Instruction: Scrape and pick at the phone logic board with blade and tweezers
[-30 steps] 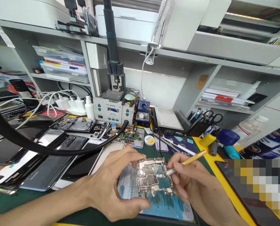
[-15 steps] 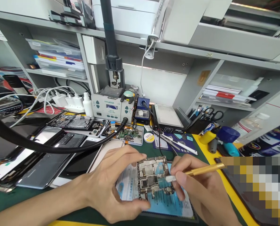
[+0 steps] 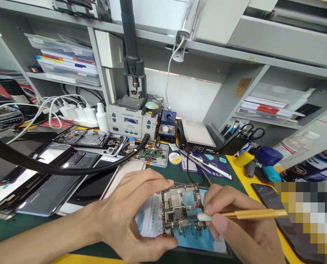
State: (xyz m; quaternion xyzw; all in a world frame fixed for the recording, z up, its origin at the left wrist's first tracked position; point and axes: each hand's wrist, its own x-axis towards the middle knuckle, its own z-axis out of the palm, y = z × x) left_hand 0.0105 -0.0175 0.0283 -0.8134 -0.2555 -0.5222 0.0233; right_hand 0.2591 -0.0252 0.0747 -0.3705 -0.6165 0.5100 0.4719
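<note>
A phone motherboard (image 3: 180,209) with metal shields lies on a blue and white sheet (image 3: 192,238) in front of me. My left hand (image 3: 130,216) pinches the board between thumb at its near edge and fingers at its far left corner. My right hand (image 3: 235,223) is closed round a gold-handled tool (image 3: 251,214) that lies almost level, its pale tip touching the board's right side.
Several phones (image 3: 53,187) and a thick black hose (image 3: 42,167) fill the left of the green mat. A rework station (image 3: 130,124), a small tray of parts (image 3: 149,154), tweezers (image 3: 207,168) and a dark phone (image 3: 273,205) at right lie behind and beside.
The gold tool has swung down from a steep tilt to nearly level, and its tip has slid lower on the board. My left hand keeps its hold.
</note>
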